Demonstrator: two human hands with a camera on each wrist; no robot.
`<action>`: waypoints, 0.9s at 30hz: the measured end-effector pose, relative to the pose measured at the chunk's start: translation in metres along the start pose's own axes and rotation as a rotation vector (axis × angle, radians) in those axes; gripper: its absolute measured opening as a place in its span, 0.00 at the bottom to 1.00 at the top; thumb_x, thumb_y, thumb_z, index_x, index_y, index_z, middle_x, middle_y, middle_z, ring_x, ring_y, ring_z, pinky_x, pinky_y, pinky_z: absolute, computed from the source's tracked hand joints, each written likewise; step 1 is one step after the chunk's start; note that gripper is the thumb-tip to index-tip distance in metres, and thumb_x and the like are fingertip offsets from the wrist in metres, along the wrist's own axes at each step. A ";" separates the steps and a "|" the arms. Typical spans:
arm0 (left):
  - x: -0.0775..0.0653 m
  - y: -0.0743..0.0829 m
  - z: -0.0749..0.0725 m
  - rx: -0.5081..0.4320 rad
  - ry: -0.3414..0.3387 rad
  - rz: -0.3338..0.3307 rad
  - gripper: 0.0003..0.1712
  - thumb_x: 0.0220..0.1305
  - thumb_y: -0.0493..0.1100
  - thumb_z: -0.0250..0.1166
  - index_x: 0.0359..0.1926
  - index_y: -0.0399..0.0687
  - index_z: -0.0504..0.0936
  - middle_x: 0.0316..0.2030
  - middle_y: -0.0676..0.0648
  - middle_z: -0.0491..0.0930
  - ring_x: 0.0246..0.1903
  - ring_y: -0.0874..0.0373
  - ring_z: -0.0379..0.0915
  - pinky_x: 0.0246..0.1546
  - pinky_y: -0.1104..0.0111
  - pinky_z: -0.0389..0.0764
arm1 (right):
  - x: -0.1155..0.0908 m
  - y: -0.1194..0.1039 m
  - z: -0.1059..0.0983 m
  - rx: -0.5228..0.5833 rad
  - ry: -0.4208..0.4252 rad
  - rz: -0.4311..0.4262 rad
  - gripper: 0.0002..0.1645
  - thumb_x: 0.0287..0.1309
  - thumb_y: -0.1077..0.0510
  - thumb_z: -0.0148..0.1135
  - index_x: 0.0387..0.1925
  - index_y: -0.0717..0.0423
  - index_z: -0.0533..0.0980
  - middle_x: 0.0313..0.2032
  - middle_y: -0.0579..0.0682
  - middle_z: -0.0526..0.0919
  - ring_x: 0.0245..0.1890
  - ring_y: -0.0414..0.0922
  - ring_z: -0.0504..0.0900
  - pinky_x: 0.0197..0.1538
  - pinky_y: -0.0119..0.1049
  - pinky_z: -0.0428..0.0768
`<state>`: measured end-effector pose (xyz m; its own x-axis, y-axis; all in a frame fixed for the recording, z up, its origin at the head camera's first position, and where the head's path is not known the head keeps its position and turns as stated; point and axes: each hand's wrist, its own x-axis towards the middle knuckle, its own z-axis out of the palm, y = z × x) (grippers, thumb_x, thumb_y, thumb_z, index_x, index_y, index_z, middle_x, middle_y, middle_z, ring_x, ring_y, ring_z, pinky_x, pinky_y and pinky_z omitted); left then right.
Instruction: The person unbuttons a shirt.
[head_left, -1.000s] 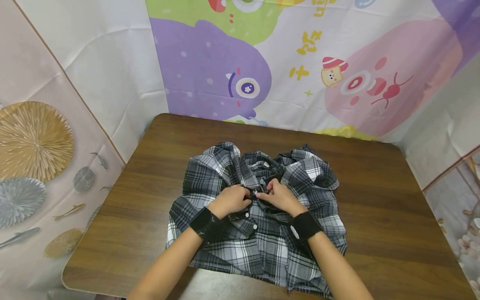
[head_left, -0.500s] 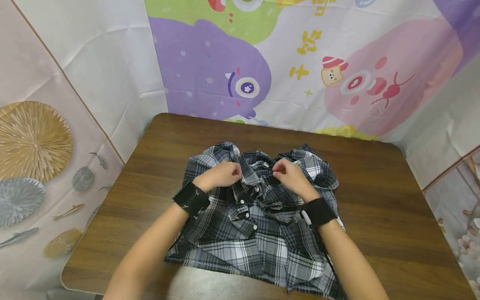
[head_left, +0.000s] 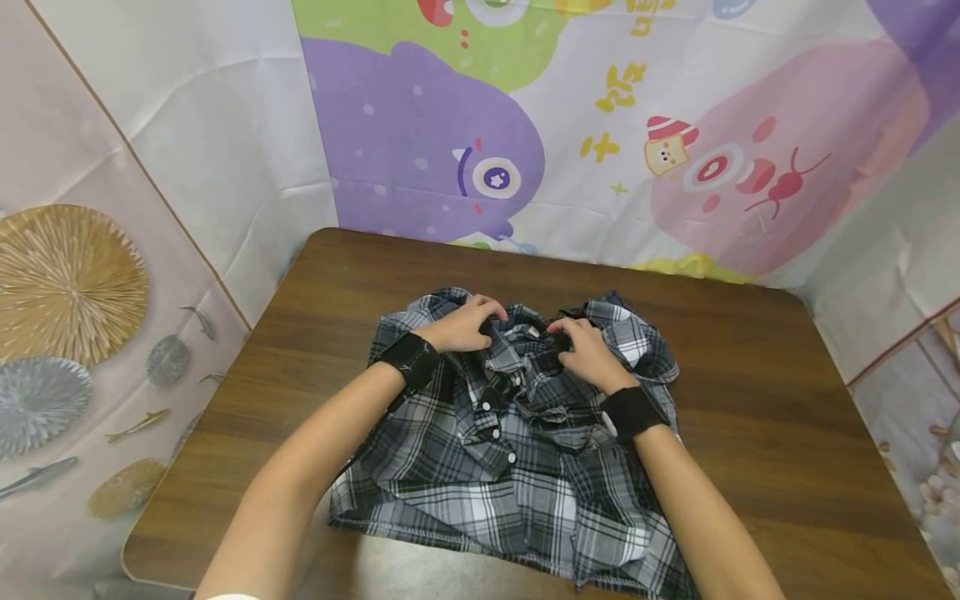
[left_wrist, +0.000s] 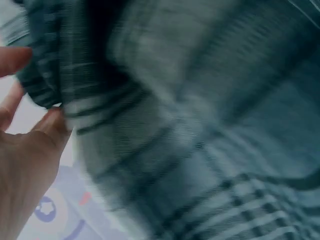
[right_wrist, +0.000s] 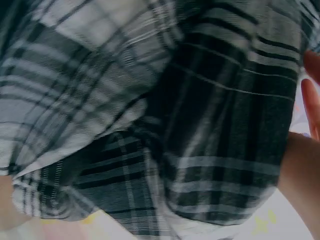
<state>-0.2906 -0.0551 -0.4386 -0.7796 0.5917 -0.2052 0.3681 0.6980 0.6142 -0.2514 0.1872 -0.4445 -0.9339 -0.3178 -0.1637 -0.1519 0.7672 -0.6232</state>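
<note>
A grey, black and white plaid shirt [head_left: 480, 500] lies rumpled on the table with its collar [head_left: 504, 357] away from me. White buttons [head_left: 512, 458] run down its front. At the left side of the collar is my left hand [head_left: 459, 328], thumb and fingers apart. Opposite it, my right hand [head_left: 588, 354] is over the right side of the collar, its thumb and forefinger spread. Bunched cloth [left_wrist: 200, 135] fills most of the left wrist view, my thumb tip right at its edge. In the right wrist view, folded cloth [right_wrist: 225, 130] hides part of my hand.
The brown wooden table [head_left: 780, 467] extends on both sides of the shirt. Behind it hangs a cartoon-printed curtain [head_left: 427, 133], and a patterned sheet [head_left: 67, 167] covers the left side. Black bands [head_left: 411, 360] wrap both wrists.
Both hands have left the buttons at the middle front and moved up and apart to the collar. Since half a second ago, the left has gone further up and its fingers have spread.
</note>
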 end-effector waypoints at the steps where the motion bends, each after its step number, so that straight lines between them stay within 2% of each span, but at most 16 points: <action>1: 0.001 -0.003 0.002 0.001 -0.016 -0.007 0.24 0.62 0.36 0.57 0.59 0.47 0.68 0.63 0.40 0.58 0.60 0.46 0.61 0.56 0.55 0.67 | -0.001 0.002 0.001 -0.008 -0.020 0.011 0.25 0.58 0.67 0.52 0.58 0.55 0.67 0.63 0.66 0.57 0.64 0.67 0.52 0.58 0.62 0.61; 7: 0.005 -0.019 0.007 0.004 -0.078 -0.013 0.21 0.61 0.36 0.57 0.57 0.48 0.73 0.58 0.41 0.70 0.54 0.49 0.68 0.53 0.59 0.70 | -0.001 0.012 0.005 -0.089 -0.085 0.026 0.26 0.57 0.66 0.56 0.59 0.55 0.69 0.61 0.69 0.60 0.62 0.68 0.56 0.57 0.63 0.62; 11: 0.007 -0.025 0.007 -0.004 -0.082 -0.037 0.20 0.59 0.36 0.61 0.54 0.49 0.75 0.53 0.42 0.73 0.48 0.50 0.70 0.47 0.60 0.71 | 0.003 0.017 0.007 -0.204 -0.105 0.001 0.22 0.58 0.60 0.60 0.55 0.59 0.73 0.55 0.67 0.67 0.56 0.64 0.66 0.55 0.58 0.67; 15: 0.008 -0.027 0.006 0.027 -0.058 -0.046 0.15 0.58 0.40 0.65 0.47 0.48 0.77 0.46 0.43 0.76 0.43 0.51 0.71 0.45 0.61 0.71 | 0.003 0.020 0.004 -0.272 -0.070 -0.001 0.16 0.56 0.60 0.63 0.45 0.63 0.77 0.45 0.63 0.75 0.44 0.57 0.76 0.46 0.49 0.74; 20: 0.008 -0.027 0.002 0.065 -0.021 -0.008 0.10 0.57 0.42 0.67 0.39 0.48 0.78 0.35 0.47 0.77 0.34 0.55 0.70 0.38 0.63 0.70 | 0.002 0.016 -0.006 -0.270 -0.035 0.010 0.11 0.55 0.62 0.63 0.40 0.64 0.78 0.38 0.61 0.80 0.35 0.51 0.79 0.38 0.43 0.75; 23: 0.007 -0.025 -0.005 0.054 -0.021 0.018 0.10 0.59 0.40 0.65 0.41 0.47 0.77 0.32 0.47 0.75 0.31 0.55 0.68 0.37 0.63 0.68 | 0.001 0.012 -0.016 -0.271 -0.015 0.002 0.12 0.56 0.63 0.62 0.42 0.64 0.77 0.39 0.61 0.81 0.34 0.51 0.79 0.37 0.42 0.75; 27: 0.007 -0.019 -0.020 0.056 -0.006 0.038 0.12 0.60 0.38 0.63 0.46 0.46 0.75 0.40 0.44 0.77 0.36 0.53 0.69 0.42 0.62 0.70 | 0.001 0.007 -0.032 -0.275 0.032 -0.045 0.14 0.57 0.64 0.61 0.45 0.65 0.76 0.43 0.63 0.79 0.40 0.55 0.79 0.40 0.45 0.75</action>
<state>-0.3131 -0.0721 -0.4369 -0.7613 0.6208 -0.1870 0.4258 0.6963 0.5778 -0.2638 0.2102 -0.4244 -0.9336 -0.3400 -0.1134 -0.2709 0.8765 -0.3979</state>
